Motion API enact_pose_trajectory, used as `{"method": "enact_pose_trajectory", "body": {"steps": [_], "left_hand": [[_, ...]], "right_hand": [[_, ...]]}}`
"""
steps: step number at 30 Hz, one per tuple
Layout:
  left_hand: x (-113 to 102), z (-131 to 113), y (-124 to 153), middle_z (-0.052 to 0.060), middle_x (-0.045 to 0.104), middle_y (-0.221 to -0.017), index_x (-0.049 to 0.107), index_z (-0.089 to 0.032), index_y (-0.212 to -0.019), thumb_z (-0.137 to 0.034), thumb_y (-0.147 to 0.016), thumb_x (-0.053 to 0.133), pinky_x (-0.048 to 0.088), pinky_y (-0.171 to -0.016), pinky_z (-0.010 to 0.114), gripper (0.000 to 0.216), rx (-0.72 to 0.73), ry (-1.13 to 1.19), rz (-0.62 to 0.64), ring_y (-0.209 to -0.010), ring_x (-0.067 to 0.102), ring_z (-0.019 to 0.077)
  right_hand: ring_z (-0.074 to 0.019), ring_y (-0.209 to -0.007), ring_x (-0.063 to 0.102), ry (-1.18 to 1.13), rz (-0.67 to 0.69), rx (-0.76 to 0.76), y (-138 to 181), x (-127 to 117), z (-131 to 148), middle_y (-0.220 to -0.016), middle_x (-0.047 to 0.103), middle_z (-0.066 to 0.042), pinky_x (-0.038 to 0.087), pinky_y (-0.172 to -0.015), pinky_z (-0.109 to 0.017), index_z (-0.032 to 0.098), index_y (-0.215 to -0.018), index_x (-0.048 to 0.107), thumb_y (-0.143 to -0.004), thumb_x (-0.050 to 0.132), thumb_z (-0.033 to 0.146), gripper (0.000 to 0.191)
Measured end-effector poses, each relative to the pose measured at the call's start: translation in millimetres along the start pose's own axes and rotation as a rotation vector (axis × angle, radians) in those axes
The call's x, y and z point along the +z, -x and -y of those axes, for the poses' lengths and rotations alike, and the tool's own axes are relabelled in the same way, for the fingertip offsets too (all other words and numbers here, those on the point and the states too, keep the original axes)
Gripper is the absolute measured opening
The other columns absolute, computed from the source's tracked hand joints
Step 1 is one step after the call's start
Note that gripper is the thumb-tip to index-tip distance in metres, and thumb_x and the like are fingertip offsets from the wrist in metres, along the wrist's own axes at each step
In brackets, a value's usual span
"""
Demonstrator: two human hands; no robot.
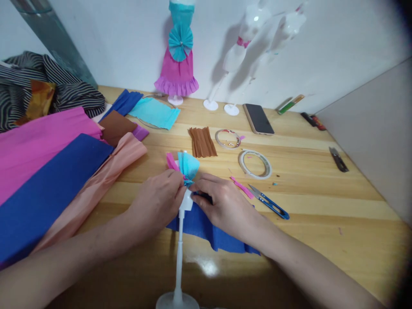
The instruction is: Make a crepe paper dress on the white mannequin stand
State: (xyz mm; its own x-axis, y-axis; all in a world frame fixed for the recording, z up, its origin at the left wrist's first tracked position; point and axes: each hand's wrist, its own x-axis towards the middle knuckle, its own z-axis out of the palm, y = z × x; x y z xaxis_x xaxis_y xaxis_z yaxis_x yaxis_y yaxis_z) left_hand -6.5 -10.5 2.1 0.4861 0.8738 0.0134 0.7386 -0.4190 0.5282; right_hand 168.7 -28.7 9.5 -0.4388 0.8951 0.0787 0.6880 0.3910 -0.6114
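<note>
A small white mannequin (pixel 186 201) stands upright on a thin stem with a round base, close in front of me. Light-blue crepe paper (pixel 189 165) and a strip of pink crepe paper (pixel 172 161) cover its upper part. My left hand (pixel 161 199) is closed on the gathered paper at the mannequin's left side. From the right, my right hand (pixel 222 197) pinches the same gathered paper at the waist, thumb and forefinger together. The fingers hide part of the pinched paper. Behind the mannequin, a dark-blue crepe sheet (pixel 209 234) lies partly under my right hand.
Thread snips (pixel 272 205), a large tape roll (pixel 255 164), a smaller roll (pixel 228 139) and pleated brown paper (pixel 202 142) lie beyond my hands. A phone (pixel 258 119) is farther back. A dressed mannequin (pixel 178 64) stands by the wall. Crepe sheets (pixel 58 193) cover the left side.
</note>
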Motion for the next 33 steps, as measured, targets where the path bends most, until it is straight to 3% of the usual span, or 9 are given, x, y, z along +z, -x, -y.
{"method": "enact_pose_trajectory", "body": {"steps": [11, 15, 19, 33], "left_hand": [[-7.4, 6.0, -4.7, -0.003, 0.052, -0.059, 0.048, -0.017, -0.063, -0.024, -0.082, 0.046, 0.030, -0.054, 0.024, 0.020, -0.151, 0.286, 0.061, -0.056, 0.046, 0.0109], [-9.1, 2.6, -4.4, -0.003, 0.050, -0.058, 0.047, -0.018, -0.062, -0.030, -0.079, 0.053, 0.028, -0.053, 0.025, 0.022, -0.112, 0.226, 0.045, -0.055, 0.044, 0.0107], [-6.1, 4.5, -4.6, -0.004, 0.047, -0.058, 0.042, -0.018, -0.059, -0.018, -0.076, 0.052, 0.027, -0.054, 0.024, 0.019, -0.069, 0.156, 0.001, -0.055, 0.041, 0.0099], [-10.6, 9.4, -6.4, -0.003, 0.047, -0.056, 0.047, -0.017, -0.058, -0.024, -0.075, 0.048, 0.030, -0.051, 0.023, 0.018, -0.253, 0.387, 0.050, -0.056, 0.043, 0.0108]], "right_hand": [[-0.0176, -0.076, 0.065, 0.029, 0.039, 0.034, -0.8, -1.1, 1.8, -0.085, 0.066, -0.006, 0.047, -0.066, -0.026, 0.014, -0.083, 0.068, -0.081, 0.058, 0.005, 0.014], [-0.0175, -0.076, 0.065, 0.042, 0.066, 0.052, -0.5, -1.6, 3.7, -0.085, 0.065, -0.006, 0.047, -0.066, -0.026, 0.015, -0.083, 0.067, -0.082, 0.056, 0.005, 0.015], [-0.0183, -0.078, 0.065, 0.045, 0.072, 0.051, -0.1, -2.2, 5.3, -0.087, 0.065, -0.006, 0.048, -0.067, -0.027, 0.015, -0.085, 0.068, -0.082, 0.056, 0.006, 0.015], [-0.0176, -0.078, 0.065, 0.038, 0.064, 0.042, 1.1, -0.6, 3.1, -0.089, 0.066, -0.006, 0.048, -0.069, -0.027, 0.015, -0.087, 0.069, -0.083, 0.056, 0.006, 0.016]]}}
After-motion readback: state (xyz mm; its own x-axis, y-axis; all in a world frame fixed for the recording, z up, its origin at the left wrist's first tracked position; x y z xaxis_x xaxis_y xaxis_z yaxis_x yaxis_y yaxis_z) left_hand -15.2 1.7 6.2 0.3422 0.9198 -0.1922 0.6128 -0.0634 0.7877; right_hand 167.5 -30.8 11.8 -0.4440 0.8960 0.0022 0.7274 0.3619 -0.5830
